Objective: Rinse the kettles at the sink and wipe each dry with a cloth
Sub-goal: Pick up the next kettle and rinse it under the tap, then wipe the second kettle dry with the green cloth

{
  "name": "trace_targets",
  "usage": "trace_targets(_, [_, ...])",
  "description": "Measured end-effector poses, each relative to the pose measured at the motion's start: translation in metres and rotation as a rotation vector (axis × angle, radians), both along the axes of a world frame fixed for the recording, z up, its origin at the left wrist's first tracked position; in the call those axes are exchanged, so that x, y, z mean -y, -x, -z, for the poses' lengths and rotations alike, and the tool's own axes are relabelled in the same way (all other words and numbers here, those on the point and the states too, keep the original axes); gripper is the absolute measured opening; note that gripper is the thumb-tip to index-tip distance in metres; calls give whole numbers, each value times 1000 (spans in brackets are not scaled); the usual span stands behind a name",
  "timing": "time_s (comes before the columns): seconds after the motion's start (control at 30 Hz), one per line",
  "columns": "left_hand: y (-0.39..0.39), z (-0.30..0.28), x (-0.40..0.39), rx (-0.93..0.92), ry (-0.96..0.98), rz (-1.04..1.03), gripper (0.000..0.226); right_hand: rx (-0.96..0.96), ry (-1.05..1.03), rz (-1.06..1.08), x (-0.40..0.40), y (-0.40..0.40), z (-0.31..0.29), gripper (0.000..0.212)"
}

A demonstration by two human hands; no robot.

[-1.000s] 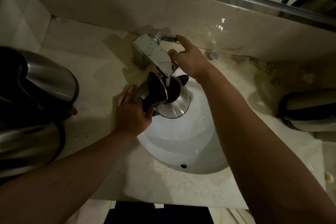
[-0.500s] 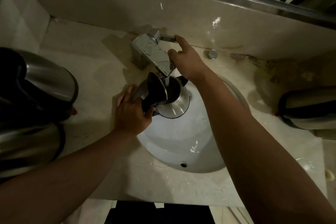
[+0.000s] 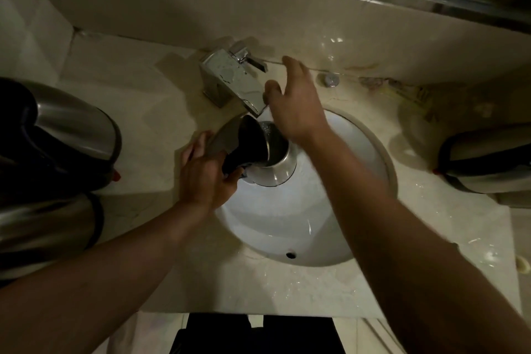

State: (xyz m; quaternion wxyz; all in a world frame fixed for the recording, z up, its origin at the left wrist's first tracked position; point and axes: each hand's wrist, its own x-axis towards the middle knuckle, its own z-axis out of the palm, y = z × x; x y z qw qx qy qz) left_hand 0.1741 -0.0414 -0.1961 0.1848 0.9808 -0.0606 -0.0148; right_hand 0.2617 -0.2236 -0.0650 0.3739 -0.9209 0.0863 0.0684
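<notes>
Seen from the head: the left hand (image 3: 205, 178) grips an open-lidded kettle (image 3: 268, 152) tilted over the sink (image 3: 359, 152) under the tap (image 3: 232, 80), right hand (image 3: 296, 103) loosely spread, empty, beside the lever; rinsing underway, likely swirling and emptying next.

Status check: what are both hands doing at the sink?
Left hand grips open kettle under tap. Right hand open, off the lever. Nothing blocking.

Left hand (image 3: 205, 178) holds kettle (image 3: 267, 155) under faucet (image 3: 232, 80).
</notes>
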Motion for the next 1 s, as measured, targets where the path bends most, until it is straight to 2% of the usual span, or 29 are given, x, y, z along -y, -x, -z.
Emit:
trace_targets(0.07, [0, 0, 1, 8, 20, 13, 39, 310, 177, -86, -15, 55, 2, 46])
trace_targets(0.1, [0, -1, 1, 4, 13, 17, 44, 403, 267, -216, -20, 83, 9, 44])
trace_targets(0.13, [0, -3, 2, 6, -1, 23, 48, 411, 369, -347, -21, 108, 17, 43])
trace_targets(0.2, [2, -8, 3, 31, -4, 37, 41, 225, 538, -445, -13, 139, 39, 52])
trace_targets(0.27, [5, -13, 4, 27, 13, 38, 27, 21, 572, -410, 4, 150, 56, 70])
trace_targets(0.37, [8, -18, 4, -41, 27, 15, 28, -196, 398, -436, 30, 155, 63, 88])
trace_targets(0.43, [9, -22, 6, -96, 4, -12, 31, -252, 263, -425, 43, 154, 50, 91])
trace_targets(0.53, [14, -24, 19, -205, 50, -85, 32, -119, 111, -144, 71, 157, 10, 75])
trace_targets(0.57, [18, -24, 28, -244, 89, -109, 31, -66, 132, -15, 88, 163, 1, 67])
trace_targets(0.63, [30, -33, 53, -341, 238, -190, 36, -71, 345, 200, 134, 182, -3, 59])
trace_targets(0.7, [45, -48, 77, -466, 429, -374, 40, -376, 541, 318, 187, 213, 5, 65])
trace_targets(0.73, [51, -56, 88, -571, 533, -498, 38, -583, 550, 365, 211, 232, 12, 70])
trace_targets(0.77, [57, -58, 97, -671, 628, -605, 38, -759, 503, 419, 231, 252, 18, 72])
trace_targets(0.83, [61, -55, 107, -768, 771, -727, 50, -902, 354, 493, 256, 284, 29, 70])
trace_targets(0.9, [59, -55, 117, -799, 866, -795, 51, -825, 330, 448, 264, 307, 39, 65])
trace_targets(0.97, [60, -69, 125, -787, 923, -866, 36, -627, 358, 480, 267, 316, 42, 48])
trace_targets(1.0, [62, -77, 127, -791, 937, -887, 33, -523, 293, 532, 267, 313, 38, 38])
